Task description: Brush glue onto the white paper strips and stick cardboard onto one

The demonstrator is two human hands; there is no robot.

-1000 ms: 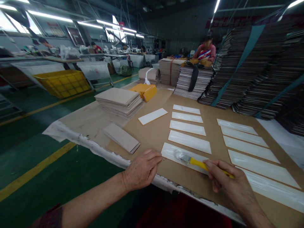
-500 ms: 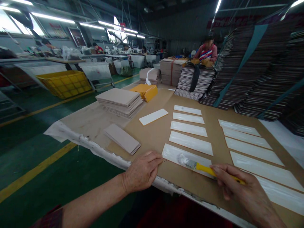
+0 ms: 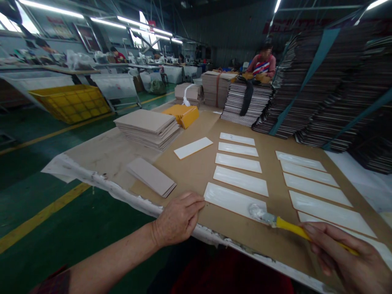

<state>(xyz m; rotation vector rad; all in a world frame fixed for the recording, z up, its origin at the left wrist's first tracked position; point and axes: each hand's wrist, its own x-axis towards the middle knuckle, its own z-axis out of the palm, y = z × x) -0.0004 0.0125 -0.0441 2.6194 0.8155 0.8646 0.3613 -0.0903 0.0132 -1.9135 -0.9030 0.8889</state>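
My right hand is closed around the yellow handle of a glue brush. Its whitish, smeared bristles rest on the right end of the nearest white strip. At that strip's left corner, my left hand has its fingers pressed together, the fingertips holding the edge. Behind it lie several more white strips in a column, their orange-brown edges showing. A second column of glossy strips lies to the right, partly behind my right hand. A single white strip sits askew on the left.
Grey cardboard pieces lie left of my left hand, before a larger cardboard stack. A yellow-orange folded bundle sits behind. Tall strapped stacks line the table's far right. Another person is at the back.
My right hand has drawn the brush rightward along the nearest strip to its right end. My left hand stays at the strip's left corner. The whole view has shifted slightly.
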